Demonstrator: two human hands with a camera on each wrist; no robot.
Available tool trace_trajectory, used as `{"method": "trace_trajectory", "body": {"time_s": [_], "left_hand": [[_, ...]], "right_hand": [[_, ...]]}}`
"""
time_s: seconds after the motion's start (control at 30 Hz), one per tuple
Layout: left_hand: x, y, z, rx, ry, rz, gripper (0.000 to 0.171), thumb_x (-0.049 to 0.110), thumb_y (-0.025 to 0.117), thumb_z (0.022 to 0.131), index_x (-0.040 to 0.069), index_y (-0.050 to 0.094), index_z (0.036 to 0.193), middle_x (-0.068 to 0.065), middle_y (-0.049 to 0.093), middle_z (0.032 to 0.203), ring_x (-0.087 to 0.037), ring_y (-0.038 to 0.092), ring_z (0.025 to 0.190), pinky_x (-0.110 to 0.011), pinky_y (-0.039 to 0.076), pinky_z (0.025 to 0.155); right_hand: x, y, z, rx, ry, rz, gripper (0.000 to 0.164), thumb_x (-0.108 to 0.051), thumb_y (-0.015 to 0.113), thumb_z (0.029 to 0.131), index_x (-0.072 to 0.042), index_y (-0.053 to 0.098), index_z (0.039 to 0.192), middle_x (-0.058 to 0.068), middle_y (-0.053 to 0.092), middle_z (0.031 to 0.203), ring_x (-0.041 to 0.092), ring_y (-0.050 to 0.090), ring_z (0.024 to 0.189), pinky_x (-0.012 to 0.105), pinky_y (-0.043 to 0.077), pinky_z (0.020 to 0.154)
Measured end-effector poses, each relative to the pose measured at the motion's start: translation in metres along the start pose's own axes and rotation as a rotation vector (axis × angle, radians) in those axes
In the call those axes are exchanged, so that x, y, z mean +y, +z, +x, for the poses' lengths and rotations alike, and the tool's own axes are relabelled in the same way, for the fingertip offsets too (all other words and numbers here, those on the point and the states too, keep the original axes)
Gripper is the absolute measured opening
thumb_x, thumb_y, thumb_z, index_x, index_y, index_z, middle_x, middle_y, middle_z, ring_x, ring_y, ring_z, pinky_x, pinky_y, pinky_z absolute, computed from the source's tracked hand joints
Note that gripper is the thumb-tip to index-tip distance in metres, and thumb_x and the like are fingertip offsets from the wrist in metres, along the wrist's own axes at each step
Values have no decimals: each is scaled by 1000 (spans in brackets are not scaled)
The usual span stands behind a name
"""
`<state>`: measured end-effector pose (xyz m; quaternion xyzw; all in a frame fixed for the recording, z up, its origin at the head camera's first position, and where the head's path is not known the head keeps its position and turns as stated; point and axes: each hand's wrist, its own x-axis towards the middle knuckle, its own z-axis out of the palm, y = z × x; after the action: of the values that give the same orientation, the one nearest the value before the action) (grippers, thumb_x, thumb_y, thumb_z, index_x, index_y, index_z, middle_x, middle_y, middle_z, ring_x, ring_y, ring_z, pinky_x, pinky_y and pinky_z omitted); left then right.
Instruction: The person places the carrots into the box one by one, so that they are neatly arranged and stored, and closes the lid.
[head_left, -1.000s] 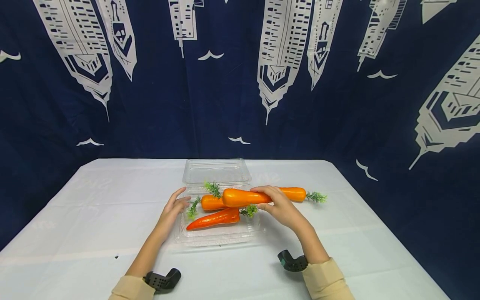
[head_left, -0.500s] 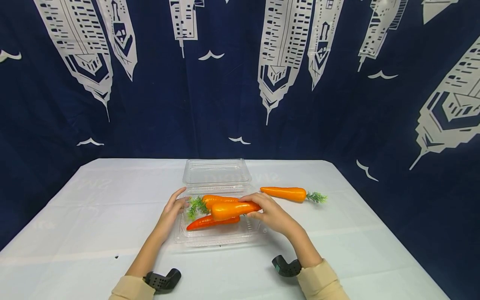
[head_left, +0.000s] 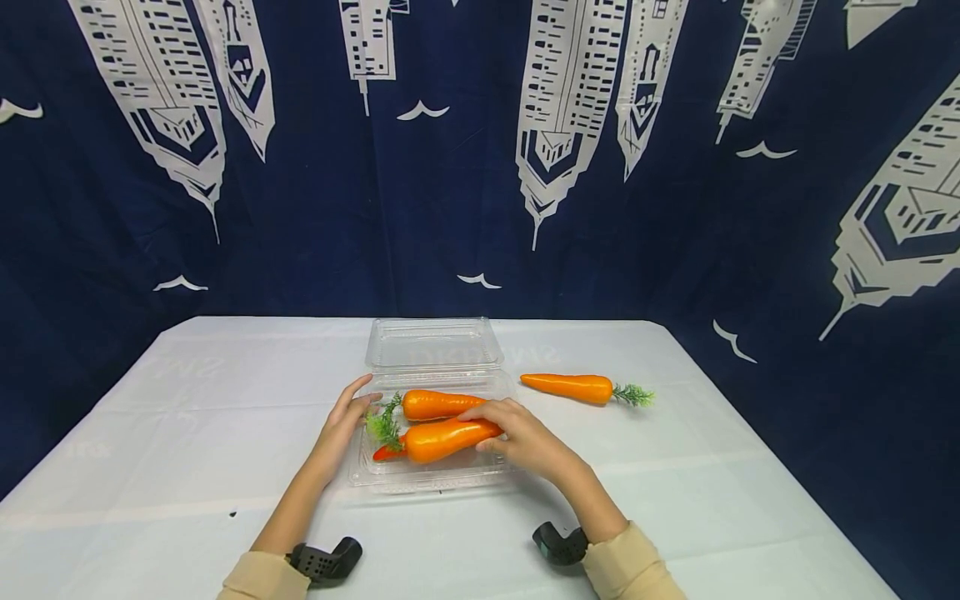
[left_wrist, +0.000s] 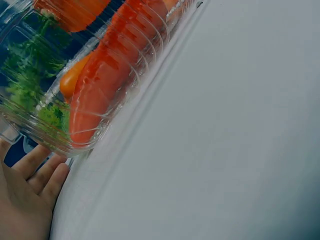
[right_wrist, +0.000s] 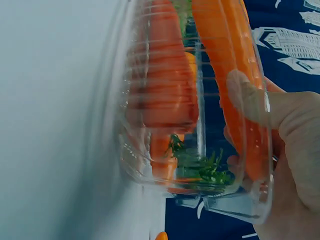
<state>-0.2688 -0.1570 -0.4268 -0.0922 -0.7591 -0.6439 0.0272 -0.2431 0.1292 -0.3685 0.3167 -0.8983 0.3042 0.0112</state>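
My right hand point(head_left: 525, 437) grips the thin end of an orange carrot point(head_left: 446, 439), thumb on the near side and fingers over the top. This carrot is over the clear plastic container point(head_left: 420, 482), its leafy top to the left. Underneath it lies a red pointed vegetable point(left_wrist: 107, 70), mostly covered in the head view but plain through the clear wall in the left wrist view. Behind, a second orange carrot point(head_left: 431, 405) lies in the container. My left hand point(head_left: 341, 429) rests at the container's left side with fingers extended, holding nothing.
The container's lid point(head_left: 431, 346) is folded back flat toward the far edge of the white table point(head_left: 187, 433). To the right of the container a third orange carrot point(head_left: 567, 386) lies on the cloth. A dark blue patterned curtain point(head_left: 315, 208) hangs behind the table.
My right hand has moved the held carrot left, nearer to me and down, from above the rear carrot to over the red vegetable. The left hand has stayed in place.
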Motion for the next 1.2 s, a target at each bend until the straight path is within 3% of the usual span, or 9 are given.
{"method": "trace_trajectory", "body": {"time_s": [0.17, 0.8, 1.07, 1.2], "left_hand": [[-1, -1, 0, 1, -2, 8, 45, 30, 31, 99, 20, 26, 142, -19, 45, 136, -32, 47, 122, -41, 32, 103], [-1, 0, 1, -1, 1, -4, 45, 30, 33, 99, 20, 26, 142, -20, 44, 136, -33, 43, 124, -47, 31, 105], [-1, 0, 0, 2, 1, 11, 45, 30, 32, 99, 19, 26, 142, -20, 44, 136, -33, 43, 124, -44, 32, 103], [-1, 0, 0, -4, 4, 2, 46, 31, 32, 99, 19, 25, 142, -20, 44, 136, -33, 45, 123, -46, 30, 104]], "right_hand": [[-1, 4, 0, -5, 25, -30, 40, -17, 67, 80, -26, 57, 118, -6, 58, 121, 12, 47, 103, 36, 41, 89], [0, 13, 2, 6, 50, -124, 36, -16, 67, 80, -22, 60, 115, 0, 58, 122, 24, 48, 120, 45, 36, 101], [-2, 15, 3, 15, 72, -161, 34, -15, 67, 80, -21, 62, 113, 1, 58, 122, 25, 48, 119, 47, 36, 100], [-4, 15, 4, 13, 62, -186, 25, -17, 67, 81, -21, 66, 105, -1, 62, 112, 20, 54, 109, 41, 43, 94]]}}
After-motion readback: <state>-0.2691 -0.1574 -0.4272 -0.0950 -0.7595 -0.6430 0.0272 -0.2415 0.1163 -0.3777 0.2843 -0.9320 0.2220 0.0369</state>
